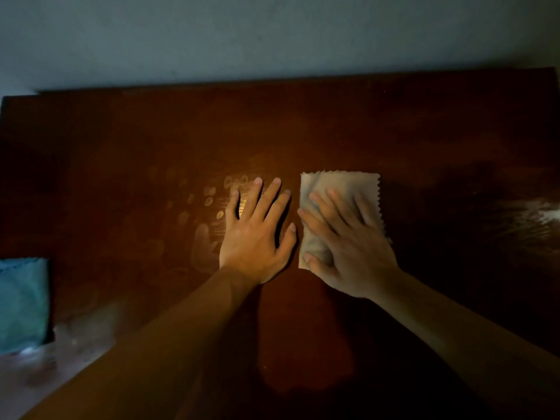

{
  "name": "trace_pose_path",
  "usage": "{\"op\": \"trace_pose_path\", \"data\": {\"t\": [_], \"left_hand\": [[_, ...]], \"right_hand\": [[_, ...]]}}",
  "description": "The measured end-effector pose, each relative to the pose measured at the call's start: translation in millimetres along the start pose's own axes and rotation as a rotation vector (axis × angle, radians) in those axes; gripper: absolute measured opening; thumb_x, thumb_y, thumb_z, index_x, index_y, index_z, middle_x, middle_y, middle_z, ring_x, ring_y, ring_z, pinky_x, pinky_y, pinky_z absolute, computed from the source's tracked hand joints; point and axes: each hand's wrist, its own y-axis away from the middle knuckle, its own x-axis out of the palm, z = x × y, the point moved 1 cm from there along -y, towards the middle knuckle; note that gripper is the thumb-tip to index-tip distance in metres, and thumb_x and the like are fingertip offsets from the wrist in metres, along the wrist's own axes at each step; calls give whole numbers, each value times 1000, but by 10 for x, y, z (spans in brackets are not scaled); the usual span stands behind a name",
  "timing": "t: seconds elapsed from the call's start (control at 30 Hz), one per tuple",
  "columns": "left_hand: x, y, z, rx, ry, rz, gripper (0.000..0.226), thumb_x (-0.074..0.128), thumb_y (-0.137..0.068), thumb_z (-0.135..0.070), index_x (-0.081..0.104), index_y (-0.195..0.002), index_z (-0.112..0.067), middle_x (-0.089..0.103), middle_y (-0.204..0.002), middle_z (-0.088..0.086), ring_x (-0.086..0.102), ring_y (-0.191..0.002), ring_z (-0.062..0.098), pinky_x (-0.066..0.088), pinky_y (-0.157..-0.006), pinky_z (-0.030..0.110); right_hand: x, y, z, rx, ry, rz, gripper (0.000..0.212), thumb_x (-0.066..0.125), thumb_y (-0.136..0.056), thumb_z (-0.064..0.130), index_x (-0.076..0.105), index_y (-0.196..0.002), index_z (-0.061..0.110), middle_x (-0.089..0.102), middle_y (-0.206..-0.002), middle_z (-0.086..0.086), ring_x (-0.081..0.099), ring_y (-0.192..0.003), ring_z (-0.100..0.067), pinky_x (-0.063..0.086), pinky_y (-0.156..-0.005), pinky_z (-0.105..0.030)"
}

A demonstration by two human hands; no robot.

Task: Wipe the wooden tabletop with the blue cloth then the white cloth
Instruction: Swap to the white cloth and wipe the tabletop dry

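The dark reddish-brown wooden tabletop (pixel 333 122) fills most of the frame, its far edge running along the upper part against a pale wall. Its surface is glossy, with smudged fingerprint and palm marks left of centre and a pale streaky patch at the right edge.

The small white rectangular cloth with zigzag-cut edges (pixel 342 186) lies flat on the wood just right of centre, slightly creased, its lower right part covered by a hand.

The blue-green soft cloth (pixel 22 304) lies at the lower left edge of the frame, folded flat, partly cut off by the frame, well apart from the white cloth.
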Motion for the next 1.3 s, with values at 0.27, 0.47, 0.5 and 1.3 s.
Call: {"op": "trace_pose_path", "data": {"t": [0.27,0.47,0.5,1.3], "left_hand": [[21,19,-6,5,7,-44,61,36,-98,-49,41,-151,-19,29,-162,0,15,-152,23,4,-121,50],[59,23,14,12,12,-54,61,35,-98,-50,40,-151,-20,28,-162,0,14,-152,22,5,-121,52],[61,18,14,14,16,-56,61,35,-98,-51,40,-150,-20,28,-162,0,14,-152,22,5,-121,52],[54,1044,172,82,52,-48,51,38,-100,-32,45,-147,-13,35,-158,9,22,-150,27,11,-118,51]], "right_hand": [[-29,-672,-444,234,23,-48,83,26,-94,65,23,-160,15,22,-168,-9,13,-156,-26,11,-125,-54],[47,-601,-436,229,22,-162,75,32,-98,59,31,-159,14,26,-166,-9,15,-156,-26,5,-126,-47],[39,-570,-401,242,10,-159,75,31,-98,59,30,-159,14,26,-167,-9,14,-156,-26,4,-126,-47],[131,368,569,437,21,-15,77,16,-95,60,27,-160,21,19,-169,-6,11,-157,-27,7,-125,-52]]}}
